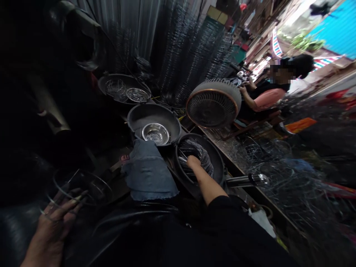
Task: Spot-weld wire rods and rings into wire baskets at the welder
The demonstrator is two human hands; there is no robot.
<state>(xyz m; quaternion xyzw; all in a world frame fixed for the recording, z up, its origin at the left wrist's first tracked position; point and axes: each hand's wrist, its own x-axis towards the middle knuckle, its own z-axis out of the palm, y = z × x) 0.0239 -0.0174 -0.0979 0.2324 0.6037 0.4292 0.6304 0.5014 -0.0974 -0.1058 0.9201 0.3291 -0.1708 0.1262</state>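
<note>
At the lower left, my left hand has its fingers curled round a round wire frame, made of thin metal rings; the dark surroundings hide part of it. My right hand reaches down into a black pan. Its fingers are closed at a bundle of thin metal wires coiled along the pan's wall, and the fingertips are hidden. Between my hands, a piece of blue denim cloth lies over something in front of me.
Another black pan holds a steel bowl with small wire pieces. Behind it, a third pan contains wire frames and a dish. A fan, tall stacks of wire rings and a seated person are beyond.
</note>
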